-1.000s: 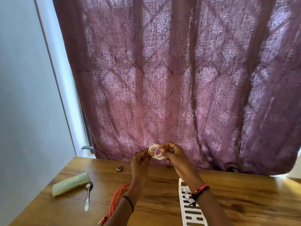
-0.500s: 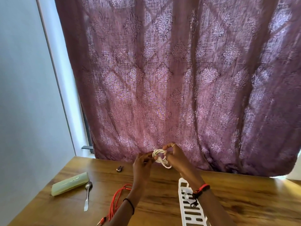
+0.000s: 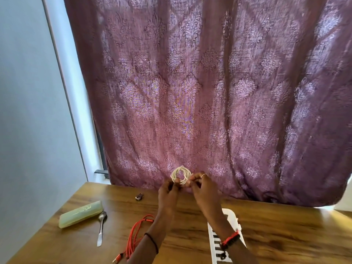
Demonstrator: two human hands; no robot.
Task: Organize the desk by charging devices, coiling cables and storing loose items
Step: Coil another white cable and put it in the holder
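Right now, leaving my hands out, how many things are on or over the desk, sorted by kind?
cables: 2, the white coil and the red cable
green case: 1
spoon: 1
white slotted tray: 1
small dark item: 1
Total: 6

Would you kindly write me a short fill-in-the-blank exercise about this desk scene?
The coiled cable held up by the left hand and right hand is ___ in colour.
The spoon lies beside a pale ___ case.
The slotted tray lies under the ___ forearm.
Missing words: white; green; right.
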